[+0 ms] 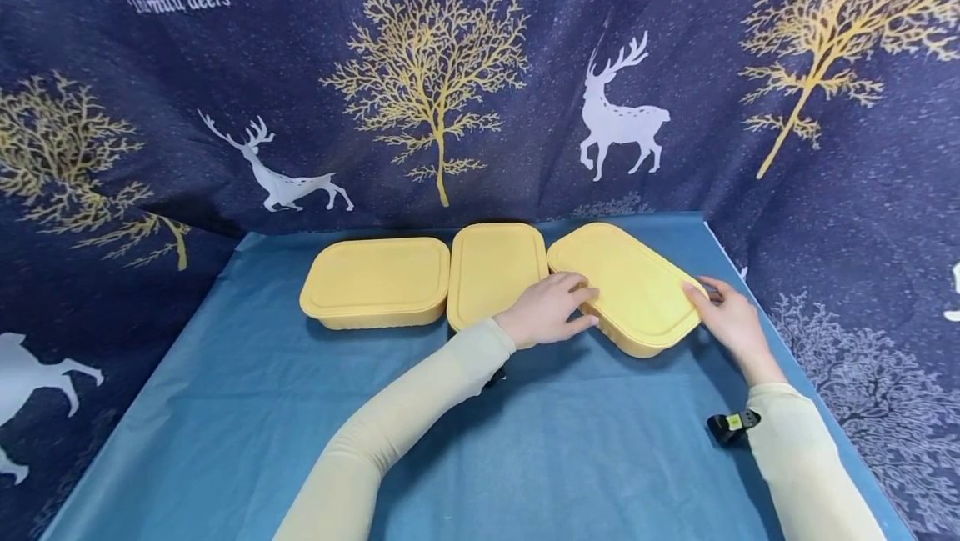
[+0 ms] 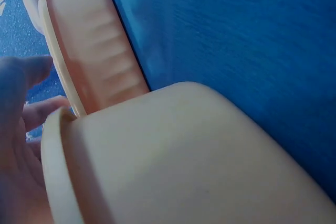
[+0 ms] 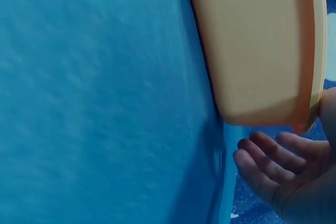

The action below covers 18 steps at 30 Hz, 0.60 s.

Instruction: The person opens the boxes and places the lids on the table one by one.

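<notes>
Three yellow lidded boxes sit at the back of the blue-covered table. The right box (image 1: 630, 283) is turned at an angle, one corner toward the front. My left hand (image 1: 547, 310) reaches over the front of the middle box (image 1: 498, 266), its spread fingertips at the right box's left lid edge. At the opposite corner, my right hand (image 1: 731, 320) has its thumb on the lid rim. In the right wrist view, the other fingers of that hand (image 3: 289, 177) lie loosely bent beyond the box end (image 3: 262, 40), apart from its wall. The left box (image 1: 375, 278) lies lengthwise, untouched.
Blue cloth (image 1: 570, 458) covers the table, whose right edge (image 1: 780, 333) runs close beside my right hand. Behind stands a dark blue curtain (image 1: 510, 141) printed with trees and deer. A black strap device (image 1: 733, 424) is on my right wrist.
</notes>
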Tool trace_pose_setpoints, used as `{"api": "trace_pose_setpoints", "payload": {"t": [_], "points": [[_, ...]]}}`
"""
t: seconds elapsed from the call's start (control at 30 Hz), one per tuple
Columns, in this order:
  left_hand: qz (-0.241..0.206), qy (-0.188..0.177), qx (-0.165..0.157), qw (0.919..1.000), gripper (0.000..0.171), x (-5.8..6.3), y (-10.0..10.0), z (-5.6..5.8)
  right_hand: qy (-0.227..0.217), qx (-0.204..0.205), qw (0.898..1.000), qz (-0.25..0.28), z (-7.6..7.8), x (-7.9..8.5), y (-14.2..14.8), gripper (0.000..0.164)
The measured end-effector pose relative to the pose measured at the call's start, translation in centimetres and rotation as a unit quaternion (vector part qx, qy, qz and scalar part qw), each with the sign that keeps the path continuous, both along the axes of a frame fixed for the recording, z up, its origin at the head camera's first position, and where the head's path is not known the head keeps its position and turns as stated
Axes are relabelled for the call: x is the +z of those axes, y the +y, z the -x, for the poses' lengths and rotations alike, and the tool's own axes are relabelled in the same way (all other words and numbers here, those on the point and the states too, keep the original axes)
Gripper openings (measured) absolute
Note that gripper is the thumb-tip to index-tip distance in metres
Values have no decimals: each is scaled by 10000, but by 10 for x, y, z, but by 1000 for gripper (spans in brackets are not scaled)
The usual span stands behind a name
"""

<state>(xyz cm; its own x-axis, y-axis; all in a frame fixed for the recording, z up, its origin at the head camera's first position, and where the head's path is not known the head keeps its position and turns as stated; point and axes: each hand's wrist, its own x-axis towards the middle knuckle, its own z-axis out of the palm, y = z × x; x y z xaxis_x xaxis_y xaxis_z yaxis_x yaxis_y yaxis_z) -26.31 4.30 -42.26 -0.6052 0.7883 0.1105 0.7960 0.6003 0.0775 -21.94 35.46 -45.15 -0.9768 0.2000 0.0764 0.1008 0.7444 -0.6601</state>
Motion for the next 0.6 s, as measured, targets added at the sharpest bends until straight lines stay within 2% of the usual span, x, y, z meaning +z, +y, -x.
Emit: {"api": "trace_pose_setpoints", "payload": {"t": [0.1, 0.2, 0.4, 0.6], "points": [[-98, 67, 160, 9998, 54, 2, -2, 6, 230, -274, 9994, -29, -6, -1, -7, 73], [-160, -43, 442, 9989, 57, 4, -6, 13, 250, -448, 9987, 2, -10, -1, -12, 72], [28, -456, 1008, 9939, 62, 4, -11, 24, 154, -211, 9996, -89, -12, -3, -15, 70], [49, -697, 1108, 9914, 61, 0, -10, 25, 205, -144, 9995, -203, -11, -4, -11, 66]]}}
